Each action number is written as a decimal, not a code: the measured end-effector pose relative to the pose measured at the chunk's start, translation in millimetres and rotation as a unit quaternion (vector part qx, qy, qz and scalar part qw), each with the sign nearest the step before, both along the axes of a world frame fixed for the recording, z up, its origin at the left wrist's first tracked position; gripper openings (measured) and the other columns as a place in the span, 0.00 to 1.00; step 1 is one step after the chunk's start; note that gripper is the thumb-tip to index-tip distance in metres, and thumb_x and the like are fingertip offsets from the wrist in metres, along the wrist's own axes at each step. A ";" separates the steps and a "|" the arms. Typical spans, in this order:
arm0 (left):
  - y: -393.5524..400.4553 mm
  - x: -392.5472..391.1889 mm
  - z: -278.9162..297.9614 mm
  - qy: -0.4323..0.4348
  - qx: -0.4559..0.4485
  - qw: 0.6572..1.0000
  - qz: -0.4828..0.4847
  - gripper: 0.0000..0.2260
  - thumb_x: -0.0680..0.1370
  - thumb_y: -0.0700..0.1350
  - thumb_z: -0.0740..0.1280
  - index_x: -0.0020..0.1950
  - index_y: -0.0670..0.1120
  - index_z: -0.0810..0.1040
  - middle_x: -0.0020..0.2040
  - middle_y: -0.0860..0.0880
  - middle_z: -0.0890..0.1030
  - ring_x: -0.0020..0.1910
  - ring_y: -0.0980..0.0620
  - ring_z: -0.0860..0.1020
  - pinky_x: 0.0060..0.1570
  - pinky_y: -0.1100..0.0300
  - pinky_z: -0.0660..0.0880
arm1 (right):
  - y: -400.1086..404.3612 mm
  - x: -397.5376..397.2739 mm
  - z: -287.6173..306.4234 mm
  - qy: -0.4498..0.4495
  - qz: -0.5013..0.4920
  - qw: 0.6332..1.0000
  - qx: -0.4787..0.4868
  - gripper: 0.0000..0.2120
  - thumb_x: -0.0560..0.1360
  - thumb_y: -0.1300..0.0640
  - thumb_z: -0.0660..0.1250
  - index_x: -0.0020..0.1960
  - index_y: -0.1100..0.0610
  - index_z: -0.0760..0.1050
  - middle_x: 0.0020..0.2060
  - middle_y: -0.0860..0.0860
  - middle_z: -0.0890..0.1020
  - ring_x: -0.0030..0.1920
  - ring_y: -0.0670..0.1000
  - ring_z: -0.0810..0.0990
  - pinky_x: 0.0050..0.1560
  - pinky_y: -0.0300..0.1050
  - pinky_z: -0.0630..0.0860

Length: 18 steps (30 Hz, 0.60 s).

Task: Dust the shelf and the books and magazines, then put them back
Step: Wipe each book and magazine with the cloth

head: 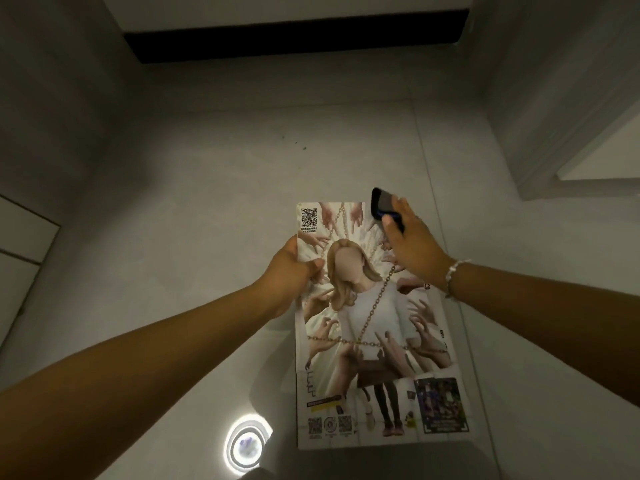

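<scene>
- Below the camera, pale smooth floor tiles (pixel 207 188) spread wide around both arms; a round ring of light (pixel 246 445) reflects at bottom centre.
- Left hand (pixel 291 271) grips the glossy magazine (pixel 374 341) by its left edge, thumb over the cover, holding it out flat above the floor.
- Right hand (pixel 412 247), beaded bracelet (pixel 453 271) on its wrist, holds a dark flat cloth-like object (pixel 382 206) at the magazine's top right corner; what it is exactly I cannot tell.

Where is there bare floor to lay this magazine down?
Bare floor runs left of the magazine and ahead to the dark gap. The round glare sits near its lower left corner. Both hands are busy: left hand gripping, right hand holding the duster.
</scene>
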<state>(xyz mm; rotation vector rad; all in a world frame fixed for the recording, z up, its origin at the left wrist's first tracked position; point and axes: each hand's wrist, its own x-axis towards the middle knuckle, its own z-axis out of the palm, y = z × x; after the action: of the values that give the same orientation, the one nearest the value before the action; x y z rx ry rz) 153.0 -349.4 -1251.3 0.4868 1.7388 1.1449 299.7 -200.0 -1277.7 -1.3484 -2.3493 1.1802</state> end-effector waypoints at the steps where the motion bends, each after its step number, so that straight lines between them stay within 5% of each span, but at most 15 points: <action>1: 1.3 -2.0 2.1 0.006 0.005 1.000 0.003 0.12 0.78 0.31 0.61 0.49 0.49 0.72 0.52 0.47 0.78 0.46 0.49 0.78 0.42 0.58 0.76 | 2.9 -1.8 8.2 0.029 -0.040 0.998 -0.032 0.24 0.82 0.49 0.51 0.77 0.54 0.54 0.66 0.54 0.70 0.61 0.57 0.74 0.57 0.42 0.70; 4: 7.0 -10.3 10.0 -0.007 0.024 0.999 0.022 0.11 0.79 0.32 0.60 0.48 0.48 0.71 0.45 0.47 0.77 0.38 0.51 0.76 0.38 0.57 0.75 | 13.9 -7.3 26.6 0.065 -0.150 0.981 -0.100 0.22 0.82 0.47 0.50 0.69 0.58 0.67 0.53 0.57 0.77 0.51 0.58 0.77 0.45 0.41 0.71; 7: 10.6 -11.0 13.3 -0.016 0.024 0.998 0.061 0.09 0.80 0.35 0.60 0.54 0.47 0.74 0.47 0.44 0.79 0.41 0.48 0.78 0.40 0.53 0.78 | 15.5 -14.1 37.1 0.116 -0.210 0.956 -0.170 0.20 0.81 0.44 0.52 0.59 0.58 0.73 0.50 0.60 0.80 0.51 0.62 0.79 0.51 0.54 0.78; 11: 8.6 -4.1 19.6 -0.070 0.006 0.990 0.119 0.09 0.81 0.38 0.59 0.56 0.48 0.75 0.38 0.45 0.76 0.35 0.48 0.74 0.26 0.60 0.74 | 7.3 -10.3 38.3 0.106 -0.203 0.953 -0.200 0.19 0.81 0.43 0.52 0.58 0.55 0.72 0.49 0.57 0.80 0.49 0.60 0.79 0.52 0.53 0.78; 15: 8.7 -8.2 21.5 -0.089 0.006 0.982 0.167 0.09 0.81 0.38 0.59 0.58 0.46 0.75 0.34 0.44 0.74 0.29 0.49 0.72 0.24 0.63 0.71 | -11.1 4.1 37.6 0.088 -0.174 0.961 -0.196 0.23 0.81 0.44 0.53 0.68 0.58 0.69 0.52 0.55 0.77 0.52 0.58 0.76 0.50 0.47 0.74; 18: 10.1 -15.7 21.4 -0.076 0.015 0.975 0.210 0.09 0.81 0.37 0.59 0.57 0.46 0.75 0.32 0.45 0.73 0.26 0.51 0.71 0.23 0.64 0.70 | -32.7 19.8 35.4 0.087 -0.105 0.974 -0.183 0.20 0.82 0.46 0.52 0.62 0.58 0.74 0.49 0.57 0.81 0.46 0.56 0.78 0.45 0.47 0.74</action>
<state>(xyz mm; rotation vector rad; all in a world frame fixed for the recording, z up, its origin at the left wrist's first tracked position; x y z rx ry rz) 137.4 -339.4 -1229.9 0.0403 1.7373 1.4636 319.4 -232.7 -1242.2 -1.4850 -1.8784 1.6447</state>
